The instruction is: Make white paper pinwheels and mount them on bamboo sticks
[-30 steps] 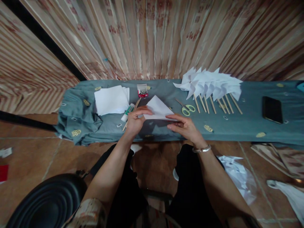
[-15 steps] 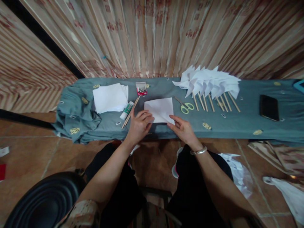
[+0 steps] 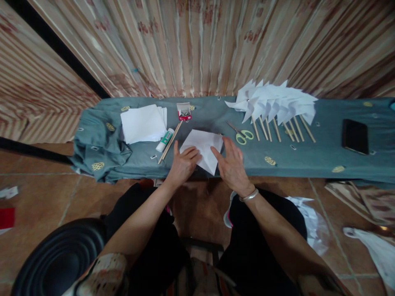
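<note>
Since the earlier frame the white sheet of paper [image 3: 202,139] has been turning: it was lying nearly square to the near edge, and now it is sitting askew in the middle of the frame, one corner pointing down toward the person. The right hand [image 3: 231,165] has been coming up along the sheet's right side, its thumb reaching over the paper and its fingers stretching up by the right corner, thumb and fingers parting widely. The left hand [image 3: 184,165] is resting its bent fingertips on the sheet's lower left part, its thumb standing apart; I'm seeing neither hand pinching the paper. A silver bracelet [image 3: 249,195] is circling the right wrist.

The sheet is lying on a table [image 3: 308,162] draped in a grey-green, pineapple-printed cloth. Left of centre, a stack of white paper [image 3: 143,124] is lying near a green-and-white glue stick [image 3: 165,139], with thin wooden sticks [image 3: 170,142] running just beside it. Above those, a small red-and-white box [image 3: 184,112] is standing with its lid up, showing little metal pieces. Right of the sheet, scissors [image 3: 241,136] with pale green handles are lying below a row of overlapping white paper pinwheels [image 3: 274,102], whose sticks are pointing toward the near edge. Behind everything, a patterned curtain [image 3: 197,45] is hanging in folds.
</note>
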A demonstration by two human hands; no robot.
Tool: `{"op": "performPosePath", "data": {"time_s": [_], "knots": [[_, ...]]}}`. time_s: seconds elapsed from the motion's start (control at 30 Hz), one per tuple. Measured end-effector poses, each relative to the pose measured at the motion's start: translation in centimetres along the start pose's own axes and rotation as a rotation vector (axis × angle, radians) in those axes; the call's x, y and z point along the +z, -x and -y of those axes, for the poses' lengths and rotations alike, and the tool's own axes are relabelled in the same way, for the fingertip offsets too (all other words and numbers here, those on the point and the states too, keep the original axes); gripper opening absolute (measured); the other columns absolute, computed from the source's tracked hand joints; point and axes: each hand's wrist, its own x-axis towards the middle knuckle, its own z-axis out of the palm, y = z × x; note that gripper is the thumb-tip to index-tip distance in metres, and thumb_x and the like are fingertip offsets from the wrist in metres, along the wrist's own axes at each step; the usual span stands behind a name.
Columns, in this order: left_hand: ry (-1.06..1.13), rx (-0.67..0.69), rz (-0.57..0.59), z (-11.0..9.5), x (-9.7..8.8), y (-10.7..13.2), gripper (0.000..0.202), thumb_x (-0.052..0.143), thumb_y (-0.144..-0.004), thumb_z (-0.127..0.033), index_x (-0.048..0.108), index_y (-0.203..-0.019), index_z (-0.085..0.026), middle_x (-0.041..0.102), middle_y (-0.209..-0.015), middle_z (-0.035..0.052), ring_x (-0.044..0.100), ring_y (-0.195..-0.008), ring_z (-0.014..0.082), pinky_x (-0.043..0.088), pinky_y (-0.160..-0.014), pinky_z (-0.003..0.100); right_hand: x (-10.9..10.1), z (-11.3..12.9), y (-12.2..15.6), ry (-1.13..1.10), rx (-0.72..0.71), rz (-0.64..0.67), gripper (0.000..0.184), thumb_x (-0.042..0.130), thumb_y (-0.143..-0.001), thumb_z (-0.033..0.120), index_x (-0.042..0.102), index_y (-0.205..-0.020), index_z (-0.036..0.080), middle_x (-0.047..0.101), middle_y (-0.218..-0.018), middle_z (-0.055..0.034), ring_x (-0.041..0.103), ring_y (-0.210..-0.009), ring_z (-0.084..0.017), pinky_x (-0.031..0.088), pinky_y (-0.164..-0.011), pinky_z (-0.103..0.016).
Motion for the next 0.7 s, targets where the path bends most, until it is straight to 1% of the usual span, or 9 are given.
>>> {"op": "performPosePath", "data": {"time_s": [0.07, 0.1, 0.17, 0.27, 0.37, 0.53, 0.6, 0.7], "knots": [[0.025, 0.025, 0.003, 0.0, 0.2, 0.3, 0.031, 0.049, -0.092, -0.011, 0.072, -0.107, -0.025, 0.073, -0.117, 0.0061, 0.061, -0.122, 0.0266, -0.002, -0.116, 0.073, -0.2, -0.1, -0.1, 0.047, -0.036, -0.006, 0.056, 0.039, -0.093, 0.005, 0.047, -0.143, 0.031, 0.028, -0.163, -0.0099, 0.015, -0.152, -0.033, 0.026, -0.113, -0.064], [0.033, 0.033, 0.006, 0.0, 0.2, 0.5, 0.031, 0.049, -0.092, -0.011, 0.072, -0.107, -0.025, 0.073, -0.117, 0.0062, 0.062, -0.122, 0.0263, -0.001, -0.116, 0.073, -0.3, -0.2, -0.1, 0.057, -0.053, 0.001, 0.057, 0.039, -0.093, 0.005, 0.047, -0.143, 0.031, 0.028, -0.163, -0.0093, 0.013, -0.153, -0.032, 0.024, -0.114, -0.065], [0.044, 0.048, 0.011, 0.1, 0.3, 0.9, 0.031, 0.049, -0.092, -0.011, 0.071, -0.108, -0.025, 0.073, -0.118, 0.0067, 0.062, -0.122, 0.0261, 0.002, -0.117, 0.072, -0.4, -0.5, 0.0, 0.06, -0.096, 0.039, 0.053, 0.041, -0.093, 0.006, 0.049, -0.14, 0.029, 0.03, -0.162, -0.0102, 0.015, -0.153, -0.031, 0.024, -0.115, -0.063], [0.061, 0.083, 0.029, 0.2, 0.1, 1.5, 0.031, 0.05, -0.092, -0.012, 0.07, -0.112, -0.025, 0.072, -0.121, 0.0074, 0.06, -0.125, 0.0258, 0.004, -0.118, 0.071, -0.2, -1.2, 0.5, 0.034, -0.18, 0.1, 0.043, 0.041, -0.095, 0.009, 0.057, -0.133, 0.022, 0.045, -0.154, -0.0135, 0.03, -0.148, -0.029, 0.029, -0.115, -0.058], [0.073, 0.092, 0.044, 0.5, 0.1, 2.0, 0.03, 0.051, -0.093, -0.013, 0.069, -0.113, -0.025, 0.07, -0.125, 0.0075, 0.058, -0.128, 0.0258, 0.006, -0.118, 0.071, 0.2, -1.9, 1.3, -0.017, -0.221, 0.123, 0.038, 0.04, -0.097, 0.011, 0.063, -0.125, 0.02, 0.059, -0.14, -0.0126, 0.045, -0.139, -0.027, 0.036, -0.113, -0.053], [0.074, 0.048, 0.037, 1.6, 0.4, 2.6, 0.027, 0.049, -0.095, -0.014, 0.07, -0.107, -0.025, 0.073, -0.119, 0.0048, 0.058, -0.128, 0.0248, 0.007, -0.119, 0.069, 0.3, -2.8, 2.3, -0.119, -0.187, 0.165, 0.036, 0.042, -0.097, 0.016, 0.065, -0.124, 0.02, 0.066, -0.132, -0.0117, 0.055, -0.129, -0.026, 0.047, -0.107, -0.048], [0.102, 0.043, 0.04, 1.9, 0.5, 2.8, 0.026, 0.048, -0.097, -0.017, 0.071, -0.106, -0.026, 0.074, -0.118, 0.0037, 0.059, -0.125, 0.0236, 0.01, -0.119, 0.067, 0.1, -3.2, 2.3, -0.193, -0.164, 0.165, 0.035, 0.042, -0.098, 0.019, 0.067, -0.122, 0.021, 0.067, -0.129, -0.0107, 0.057, -0.126, -0.025, 0.047, -0.107, -0.047], [0.163, 0.008, 0.041, 2.1, 0.3, 2.6, 0.023, 0.05, -0.097, -0.022, 0.072, -0.103, -0.025, 0.075, -0.113, 0.0033, 0.063, -0.117, 0.0216, 0.016, -0.119, 0.062, -0.2, -3.6, 1.7, -0.357, -0.106, 0.144, 0.03, 0.045, -0.099, 0.026, 0.071, -0.111, 0.021, 0.072, -0.118, -0.0092, 0.062, -0.117, -0.024, 0.048, -0.105, -0.044]]}}
